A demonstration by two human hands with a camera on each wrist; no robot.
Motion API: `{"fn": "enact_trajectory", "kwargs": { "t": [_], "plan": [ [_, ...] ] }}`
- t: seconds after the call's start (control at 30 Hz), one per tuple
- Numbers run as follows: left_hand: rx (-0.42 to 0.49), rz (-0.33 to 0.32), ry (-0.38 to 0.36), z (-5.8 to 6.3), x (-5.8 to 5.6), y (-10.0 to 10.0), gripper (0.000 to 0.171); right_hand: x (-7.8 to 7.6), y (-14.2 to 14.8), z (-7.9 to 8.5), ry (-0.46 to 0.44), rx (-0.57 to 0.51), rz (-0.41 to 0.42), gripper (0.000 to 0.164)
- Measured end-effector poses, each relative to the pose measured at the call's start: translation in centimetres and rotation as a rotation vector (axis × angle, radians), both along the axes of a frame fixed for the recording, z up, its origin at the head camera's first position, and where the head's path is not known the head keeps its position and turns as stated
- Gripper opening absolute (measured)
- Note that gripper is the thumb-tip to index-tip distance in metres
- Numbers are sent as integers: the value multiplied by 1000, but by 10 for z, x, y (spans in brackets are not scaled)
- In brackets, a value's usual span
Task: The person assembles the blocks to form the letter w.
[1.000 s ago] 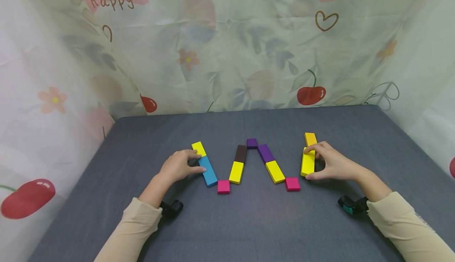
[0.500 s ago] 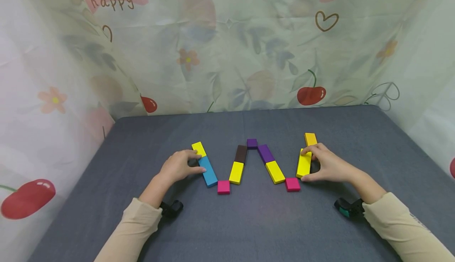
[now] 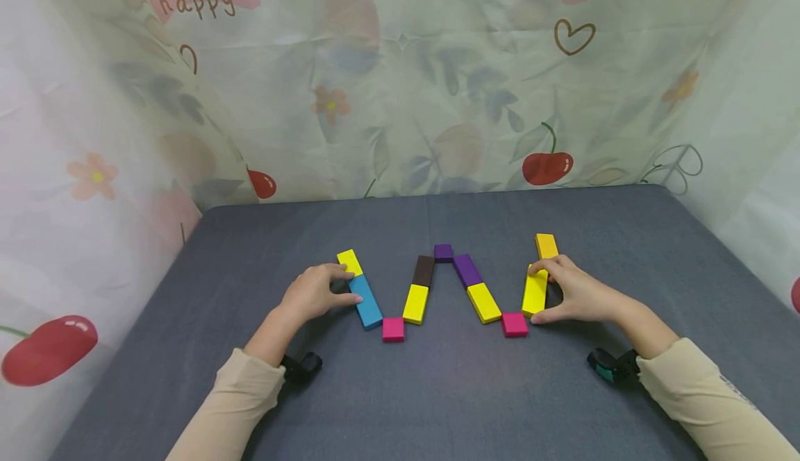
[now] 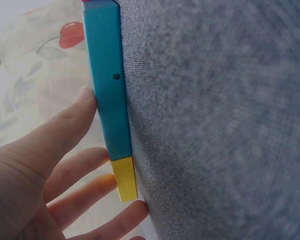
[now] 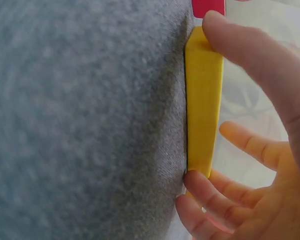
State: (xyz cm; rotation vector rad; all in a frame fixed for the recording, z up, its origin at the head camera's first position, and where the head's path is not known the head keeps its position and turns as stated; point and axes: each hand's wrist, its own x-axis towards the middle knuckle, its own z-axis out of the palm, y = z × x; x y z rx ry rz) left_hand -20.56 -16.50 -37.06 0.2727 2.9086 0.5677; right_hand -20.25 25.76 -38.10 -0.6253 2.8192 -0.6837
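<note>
My right hand point(image 3: 578, 294) pinches a yellow block point(image 3: 534, 298) lengthwise, thumb at its near end and fingertips at its far end. That block lies on the cloth, its near end close beside a pink block point(image 3: 514, 324). Beyond the fingers, an orange-yellow block point(image 3: 546, 244) is partly hidden by the hand. My left hand point(image 3: 315, 291) rests against a blue block point(image 4: 107, 85), thumb on its side. Its other fingers reach loosely to a short yellow block point(image 4: 124, 177) joined end to end with the blue one.
Between the hands runs a zigzag of blocks: pink point(image 3: 393, 329), yellow point(image 3: 415, 304), brown point(image 3: 423, 271), small purple point(image 3: 443, 253), longer purple point(image 3: 467, 270) and yellow point(image 3: 484, 302). All lie on a grey cloth-covered table point(image 3: 431, 405). A printed curtain point(image 3: 406, 100) hangs behind.
My right hand has shifted the yellow block left, towards the pink block, then slightly nearer to me. The left hand has stayed in place.
</note>
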Motion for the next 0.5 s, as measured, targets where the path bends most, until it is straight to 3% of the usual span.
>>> {"fn": "enact_trajectory", "kwargs": {
  "t": [0.5],
  "plan": [
    [9,-3,9,-1,0,0,56,1,1,0,-13,-6,9,71]
  ]
}}
